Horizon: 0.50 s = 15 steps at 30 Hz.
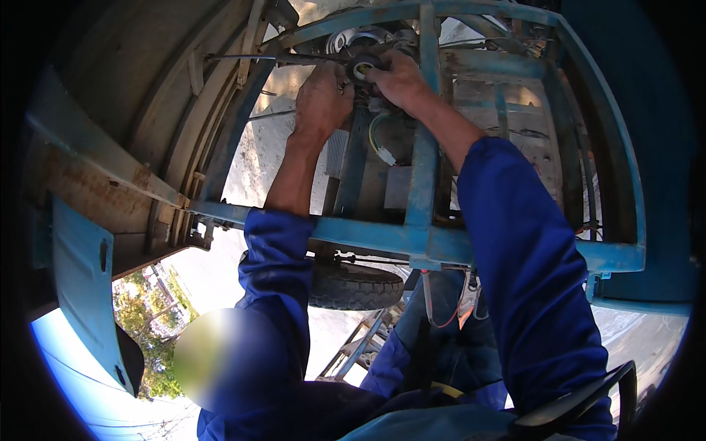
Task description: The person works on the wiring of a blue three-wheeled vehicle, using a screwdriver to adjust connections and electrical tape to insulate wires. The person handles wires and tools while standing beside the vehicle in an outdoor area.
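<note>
Beyond the near crossbar of a blue metal frame (353, 234), both my hands reach down between its bars. My right hand (403, 79) is closed around a black ring with a pale core, which looks like a roll of tape (363, 70). Just to its left, my left hand (322, 99) has its fingers curled in a pinch; what they hold is hidden. Dark wires (362, 95) hang below the roll. A green and yellow wire loop (373, 132) ends in a white connector (386, 156). A grey cable with a dark sleeve (283, 58) runs left from my fingers.
A vertical blue bar (423, 176) stands beside my right forearm. Rusty panels (140, 88) rise on the left, with a loose-edged blue panel (82, 287) below. Under the near crossbar sits a black tyre (357, 287). Red and grey cables (434, 312) hang near my legs.
</note>
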{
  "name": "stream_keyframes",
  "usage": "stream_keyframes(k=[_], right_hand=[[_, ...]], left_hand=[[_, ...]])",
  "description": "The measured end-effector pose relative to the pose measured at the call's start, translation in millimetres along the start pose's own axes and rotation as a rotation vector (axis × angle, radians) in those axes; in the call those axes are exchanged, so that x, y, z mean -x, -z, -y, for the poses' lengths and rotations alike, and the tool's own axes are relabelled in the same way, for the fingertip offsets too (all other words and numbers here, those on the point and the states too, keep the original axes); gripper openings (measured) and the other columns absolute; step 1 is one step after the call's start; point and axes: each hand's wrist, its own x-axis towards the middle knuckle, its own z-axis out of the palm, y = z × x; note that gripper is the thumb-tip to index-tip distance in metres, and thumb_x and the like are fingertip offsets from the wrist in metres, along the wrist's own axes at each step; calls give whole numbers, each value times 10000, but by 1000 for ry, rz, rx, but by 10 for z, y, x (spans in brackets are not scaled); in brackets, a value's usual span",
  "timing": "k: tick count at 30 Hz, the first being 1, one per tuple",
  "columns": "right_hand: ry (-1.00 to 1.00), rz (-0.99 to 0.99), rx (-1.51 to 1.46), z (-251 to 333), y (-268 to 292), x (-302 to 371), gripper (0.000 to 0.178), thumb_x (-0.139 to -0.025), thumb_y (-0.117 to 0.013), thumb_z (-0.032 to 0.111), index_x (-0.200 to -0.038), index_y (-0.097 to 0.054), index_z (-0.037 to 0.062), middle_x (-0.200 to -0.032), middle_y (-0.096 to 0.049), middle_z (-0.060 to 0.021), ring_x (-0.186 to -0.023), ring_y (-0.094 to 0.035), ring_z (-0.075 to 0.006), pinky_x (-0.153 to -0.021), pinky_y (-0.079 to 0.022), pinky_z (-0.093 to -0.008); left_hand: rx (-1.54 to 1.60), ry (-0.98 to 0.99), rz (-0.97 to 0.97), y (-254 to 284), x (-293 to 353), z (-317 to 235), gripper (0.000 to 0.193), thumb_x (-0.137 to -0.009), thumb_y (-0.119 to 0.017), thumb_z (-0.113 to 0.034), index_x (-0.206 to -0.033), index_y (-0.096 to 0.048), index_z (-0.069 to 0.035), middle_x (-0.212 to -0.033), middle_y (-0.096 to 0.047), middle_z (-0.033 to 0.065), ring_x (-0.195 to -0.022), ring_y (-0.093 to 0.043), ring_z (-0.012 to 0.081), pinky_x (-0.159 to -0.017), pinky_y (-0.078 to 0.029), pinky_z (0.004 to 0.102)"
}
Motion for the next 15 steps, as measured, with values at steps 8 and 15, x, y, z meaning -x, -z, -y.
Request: stream_keyframes(k=[8, 15], right_hand=[[100, -35, 78, 27, 45, 62, 453, -841, -663, 301, -1213, -667, 43, -1204, -694, -257, -1153, -657, -422, -1029, -501, -462], [115, 117, 257, 186, 269, 246, 455, -796, -723, 318, -1136, -638, 28, -1067, -720, -232, -1057, -685, -410, -940, -535, -457]], left_hand=[[-81, -89, 66, -185, 31, 66, 172, -902, -705, -157, -994, -688, -12, -999, -716, 236, -971, -696, 432, -860, -542, 516], [6, -3, 84, -211, -35, 144, 195, -907, -681, -122, -1050, -719, 4, -999, -726, 255, -930, -712, 430, -827, -560, 504]])
